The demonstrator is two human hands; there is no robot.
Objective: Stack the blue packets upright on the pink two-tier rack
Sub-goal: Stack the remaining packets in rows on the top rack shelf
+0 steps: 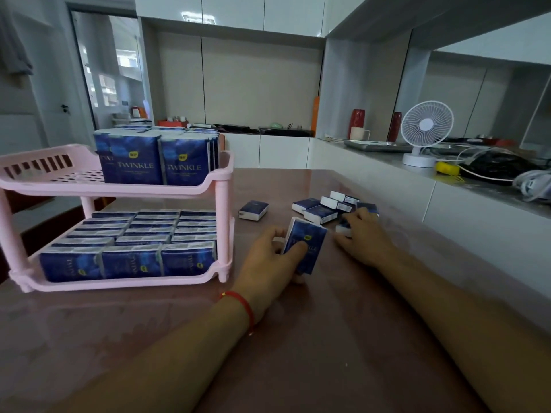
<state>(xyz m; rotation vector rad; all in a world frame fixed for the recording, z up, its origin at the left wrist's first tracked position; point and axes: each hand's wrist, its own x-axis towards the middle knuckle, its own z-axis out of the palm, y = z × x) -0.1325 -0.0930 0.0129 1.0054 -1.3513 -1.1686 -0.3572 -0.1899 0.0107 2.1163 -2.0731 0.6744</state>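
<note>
Nearest me, my left hand (272,257) is clamped on one blue packet (304,248), thumb across its printed face and fingers curled behind, holding it tilted just above the table (298,353), right of the pink rack (222,222). A red string (238,305) circles that wrist. I judge the packet light and slightly soft, a squashy block in slick film, so pinching the two broad faces near the middle should keep it from sliding or crumpling.

A little farther right of the rack, my right hand (365,236) rests on the loose packets (325,208), fingers bent over one at the edge of the heap; whether it truly grips I cannot tell. One stray packet (253,210) lies flat between the heap and the rack.

The rack is smooth moulded plastic with round posts. Its lower tier (125,283) looks packed full with rows of packets. Its upper tier (53,171), perforated and slotted, has packets standing upright on its right part, leaving its left part bare, where this one should go.

Beyond the rack's right side, on the counter, stands a white fan (425,131).
</note>
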